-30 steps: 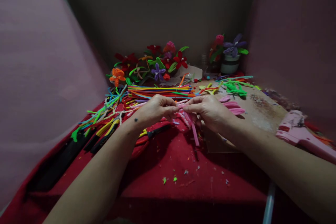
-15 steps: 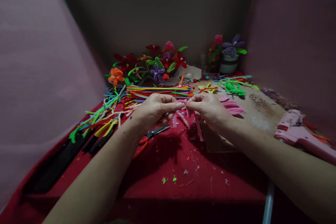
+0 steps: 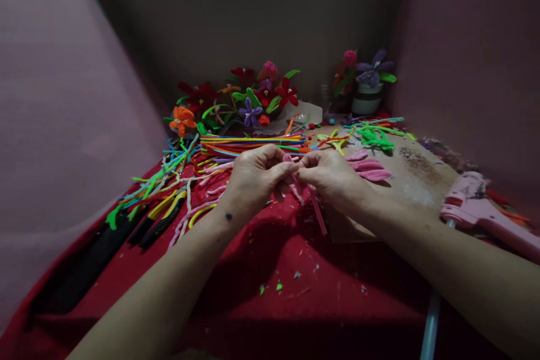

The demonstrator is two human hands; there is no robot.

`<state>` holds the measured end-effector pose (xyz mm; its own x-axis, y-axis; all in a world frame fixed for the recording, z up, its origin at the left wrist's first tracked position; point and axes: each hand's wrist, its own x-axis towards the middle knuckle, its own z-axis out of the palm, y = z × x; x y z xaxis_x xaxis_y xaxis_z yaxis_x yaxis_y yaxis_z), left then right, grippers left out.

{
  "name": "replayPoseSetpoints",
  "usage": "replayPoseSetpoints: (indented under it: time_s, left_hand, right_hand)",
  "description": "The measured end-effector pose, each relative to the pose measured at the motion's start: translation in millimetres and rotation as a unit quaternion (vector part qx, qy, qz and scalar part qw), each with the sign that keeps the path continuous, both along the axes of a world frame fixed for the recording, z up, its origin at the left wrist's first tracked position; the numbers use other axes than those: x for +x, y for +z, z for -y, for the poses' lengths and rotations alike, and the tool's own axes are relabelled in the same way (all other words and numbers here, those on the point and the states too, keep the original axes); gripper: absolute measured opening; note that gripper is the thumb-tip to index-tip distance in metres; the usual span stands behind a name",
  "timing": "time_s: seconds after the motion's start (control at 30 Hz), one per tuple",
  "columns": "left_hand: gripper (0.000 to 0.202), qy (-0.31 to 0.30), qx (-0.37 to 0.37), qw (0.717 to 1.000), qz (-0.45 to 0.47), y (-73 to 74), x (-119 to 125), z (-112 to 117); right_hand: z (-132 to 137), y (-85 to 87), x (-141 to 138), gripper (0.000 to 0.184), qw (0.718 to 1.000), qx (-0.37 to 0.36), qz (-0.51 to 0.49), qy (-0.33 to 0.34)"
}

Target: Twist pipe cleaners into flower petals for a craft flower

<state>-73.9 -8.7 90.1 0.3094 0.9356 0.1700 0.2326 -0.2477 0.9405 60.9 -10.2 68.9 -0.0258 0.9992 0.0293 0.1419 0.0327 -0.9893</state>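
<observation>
Both hands meet over the middle of the red-covered table. My left hand (image 3: 264, 171) pinches a pink pipe cleaner (image 3: 318, 214) between thumb and forefinger. On its other side my right hand (image 3: 323, 173) is closed on the same fuzzy stem, fingertips nearly touching those of the left. One end of the stem hangs down below the right hand; the part between the fingers is mostly hidden. Right of my right hand lie pink looped petals (image 3: 371, 170) on a board. Just beyond the hands is a bundle of coloured pipe cleaners (image 3: 253, 140).
A pink glue gun (image 3: 468, 202) rests at the right, with its glue stick (image 3: 431, 320) by my right forearm. Yellow-handled pliers (image 3: 166, 216) and loose stems lie left. Pipe-cleaner flowers (image 3: 248, 95) stand at the back, a potted purple flower (image 3: 373, 76) back right. Scraps litter the red cloth (image 3: 295, 298).
The hands have come closer together, with the pink stem bent between them. My left hand and forearm have shifted, now covering the scissors seen earlier. The view has shifted slightly.
</observation>
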Motion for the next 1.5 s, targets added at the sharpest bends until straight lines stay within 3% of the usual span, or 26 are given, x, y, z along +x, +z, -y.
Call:
replayPoseSetpoints:
  time_s: [0.23, 0.37, 0.5, 0.77, 0.97, 1.23, 1.37, 1.5]
  left_hand:
    - [0.011, 0.018, 0.136, 0.987, -0.082, -11.3, -5, -4]
    - [0.011, 0.02, 0.169, 0.978, -0.123, -11.3, -7, -4]
    - [0.011, 0.006, 0.151, 0.978, -0.142, -7.4, -7, -3]
    - [0.013, -0.052, 0.047, 0.994, -0.087, -3.8, -4, -1]
    - [0.024, -0.133, -0.025, 0.985, -0.108, -6.6, -1, -4]
    - [0.027, -0.119, -0.092, 0.985, -0.088, 7.8, -7, -3]
    - [0.025, -0.103, -0.076, 0.98, -0.149, 2.3, -6, -7]
    - [0.024, -0.044, 0.031, 0.983, -0.173, -0.4, -4, -9]
  right_hand:
    - [1, 1.9, 0, 0.009, 1.0, -0.01, 0.002, 0.014]
    - [0, 2.6, 1, 0.009, 0.999, -0.014, 0.031, 0.022]
    - [0, 1.1, 1, 0.012, 0.999, -0.012, 0.027, 0.021]
    - [-2, -0.4, 3, 0.016, 0.997, -0.045, -0.052, 0.032]
    - [-6, -5.0, 6, 0.012, 0.99, -0.074, -0.106, 0.055]
    - [-8, -6.1, 7, 0.012, 0.989, -0.068, -0.12, 0.05]
    - [-7, -6.0, 7, 0.01, 0.984, -0.073, -0.154, 0.058]
    - [-7, -5.8, 7, 0.01, 0.985, -0.059, -0.15, 0.055]
